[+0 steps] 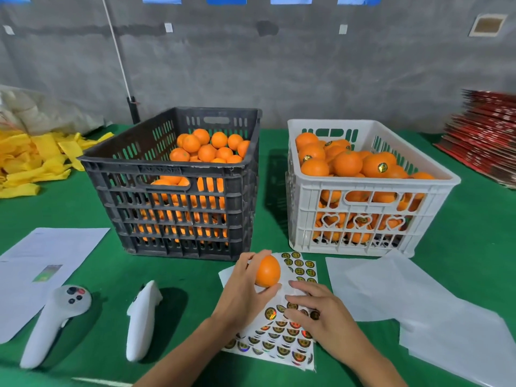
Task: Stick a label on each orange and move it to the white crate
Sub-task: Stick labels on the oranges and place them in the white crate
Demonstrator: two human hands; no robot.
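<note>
Slatted plastic white crate (371, 188), glossy foil labels (282, 335) (paper-backed), green felt-like table (474, 233).

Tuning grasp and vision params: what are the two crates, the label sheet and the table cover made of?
Black crate and white crate: moulded plastic, matte, slotted walls. Label sheet: glossy white backing, seemingly paper, with foil-like stickers showing rainbow glints. Table cover: green, matte, faintly textured, probably felt or woven cloth; cannot tell which.

Bright even light, soft shadows by crates, wide-angle bending at edges, slight blur on hands
</note>
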